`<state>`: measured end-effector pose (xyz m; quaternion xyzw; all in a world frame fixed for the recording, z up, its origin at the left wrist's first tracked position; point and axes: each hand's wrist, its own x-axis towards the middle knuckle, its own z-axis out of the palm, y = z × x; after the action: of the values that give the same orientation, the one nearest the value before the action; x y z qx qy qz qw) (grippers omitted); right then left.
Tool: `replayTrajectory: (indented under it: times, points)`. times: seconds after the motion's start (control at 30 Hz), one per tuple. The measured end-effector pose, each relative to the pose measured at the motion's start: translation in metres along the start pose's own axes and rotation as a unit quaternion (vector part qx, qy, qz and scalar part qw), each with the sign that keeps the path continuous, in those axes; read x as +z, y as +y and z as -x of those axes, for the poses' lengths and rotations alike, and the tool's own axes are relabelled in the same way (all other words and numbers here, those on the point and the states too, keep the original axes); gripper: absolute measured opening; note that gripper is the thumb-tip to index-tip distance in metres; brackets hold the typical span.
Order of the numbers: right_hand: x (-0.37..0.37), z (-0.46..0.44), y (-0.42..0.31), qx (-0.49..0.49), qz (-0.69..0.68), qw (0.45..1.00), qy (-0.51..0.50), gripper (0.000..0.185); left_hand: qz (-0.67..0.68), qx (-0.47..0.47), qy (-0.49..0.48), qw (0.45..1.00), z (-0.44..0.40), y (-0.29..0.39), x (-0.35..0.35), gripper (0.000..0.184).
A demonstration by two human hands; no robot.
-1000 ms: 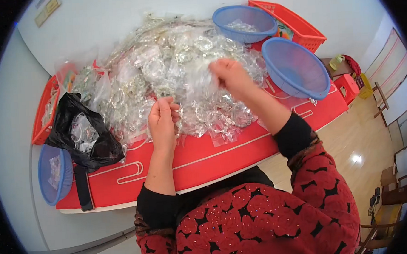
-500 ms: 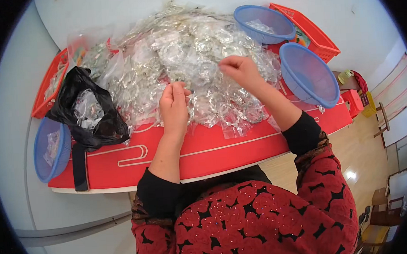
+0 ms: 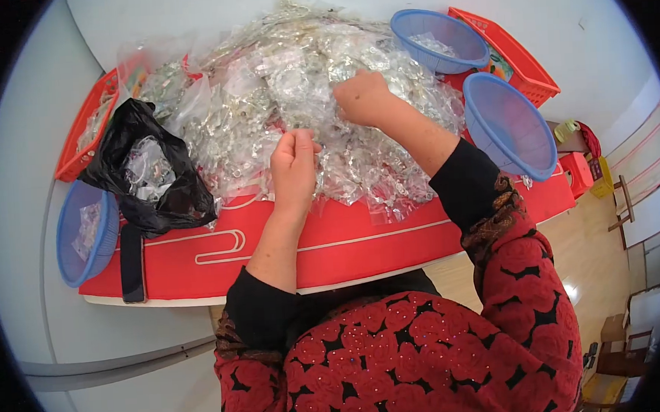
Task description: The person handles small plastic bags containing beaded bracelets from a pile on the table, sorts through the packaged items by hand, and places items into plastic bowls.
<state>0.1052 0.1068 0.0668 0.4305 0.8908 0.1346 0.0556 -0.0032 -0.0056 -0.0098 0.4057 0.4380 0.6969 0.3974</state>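
A large heap of small clear plastic bags with shiny metallic-looking pieces (image 3: 293, 77) covers much of the red padded table (image 3: 340, 258). My left hand (image 3: 296, 167) is closed at the near side of the heap, thumb pressed against the fingers; whatever it pinches is too small to name. Over the middle of the heap, my right hand (image 3: 365, 100) is closed with its back toward me, and its fingertips are mostly hidden. A black plastic bag (image 3: 184, 202) holding clear packets stands open left of my left hand.
Two blue baskets (image 3: 511, 126) and a red crate (image 3: 536, 83) are at the right. Another blue basket (image 3: 106, 236) with packets sits at the left edge below a red basket (image 3: 70, 164). A dark phone-like slab (image 3: 132, 265) lies near the front edge.
My right hand has moved left and slightly up over the heap, turning its back toward me. The left hand stays pinched, a little further right in view. The whole view has shifted slightly.
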Motion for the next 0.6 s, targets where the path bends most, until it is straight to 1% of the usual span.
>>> replayTrajectory:
  times: [0.03, 0.13, 0.2, 0.23, 0.27, 0.33, 0.43, 0.47, 0.5, 0.53, 0.57, 0.6]
  points:
    - [0.0, -0.001, 0.001, 0.001, -0.003, 1.0, -0.015, 0.026, 0.001, -0.001, -0.004, 1.0, 0.0, -0.001, 0.0, 0.02]
    - [0.007, -0.004, 0.012, 0.011, -0.056, 0.998, -0.001, 0.035, -0.008, -0.003, -0.01, 1.0, 0.0, -0.003, -0.002, 0.019]
    - [0.013, -0.006, 0.021, 0.005, -0.117, 0.993, 0.03, 0.038, -0.028, 0.005, -0.011, 1.0, -0.002, -0.007, -0.002, 0.019]
    - [0.016, -0.007, 0.025, 0.001, -0.147, 0.988, 0.046, 0.039, -0.028, -0.002, -0.015, 1.0, -0.002, -0.006, -0.002, 0.019]
    - [0.017, -0.007, 0.028, -0.002, -0.197, 0.977, 0.087, 0.039, -0.028, -0.007, -0.017, 0.999, -0.001, -0.004, -0.002, 0.019]
    - [0.014, -0.006, 0.031, -0.012, -0.296, 0.941, 0.164, 0.038, -0.026, -0.007, -0.017, 0.999, -0.001, -0.003, -0.002, 0.018]
    - [-0.006, 0.016, 0.027, 0.001, -0.423, 0.862, 0.277, 0.03, -0.018, 0.007, -0.012, 1.0, 0.001, -0.004, 0.0, 0.017]
    - [-0.005, 0.024, 0.023, -0.013, -0.532, 0.812, 0.24, 0.028, -0.014, 0.011, -0.014, 1.0, 0.003, -0.001, 0.002, 0.017]
    - [-0.004, 0.033, 0.018, -0.025, -0.631, 0.749, 0.2, 0.025, -0.009, 0.015, -0.017, 1.0, 0.003, 0.003, 0.005, 0.017]
    - [-0.002, 0.042, 0.013, -0.038, -0.721, 0.674, 0.158, 0.023, 0.018, -0.009, -0.013, 1.0, 0.005, 0.008, 0.007, 0.016]
    - [0.008, 0.049, 0.005, -0.049, -0.765, 0.627, 0.14, 0.017, 0.046, -0.032, -0.008, 0.998, 0.007, 0.012, 0.01, 0.016]
    - [0.014, 0.057, -0.001, -0.029, -0.784, 0.609, 0.116, 0.017, 0.072, -0.055, -0.003, 0.996, 0.008, 0.014, 0.011, 0.016]
